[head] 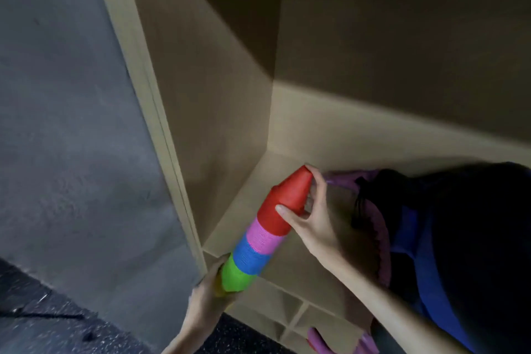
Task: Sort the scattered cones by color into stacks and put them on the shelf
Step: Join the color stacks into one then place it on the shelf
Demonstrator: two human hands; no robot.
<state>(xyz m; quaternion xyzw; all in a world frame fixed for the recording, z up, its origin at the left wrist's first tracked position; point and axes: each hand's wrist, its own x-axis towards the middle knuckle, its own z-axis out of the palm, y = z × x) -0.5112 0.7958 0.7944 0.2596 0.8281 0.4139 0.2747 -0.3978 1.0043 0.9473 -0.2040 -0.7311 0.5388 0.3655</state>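
Nearest, the left hand [211, 287] cupped the wide base of the cone stack [265, 231], fingers curled round the green band and a sliver of yellow below it. The stack lay tilted, base at the shelf's front lip, tip pointing far and right into the compartment.

Bands ran near to far: yellow, green, blue, pink, red. So the colours were grouped, but nested into one long column rather than standing as separate stacks.

The right hand [309, 217] pinched the red tip section, thumb on the near side, fingers round the far side.

The stack hovered just above the shelf [287, 273] board, not yet set down as far as I could tell. No loose cones showed anywhere in view.

To the right, dark clothing with blue and a purple ring-like thing [379, 241] lay on the same board.

Judgement: sorting looked done; placing was under way. What remained was standing or laying the stack down and letting go.
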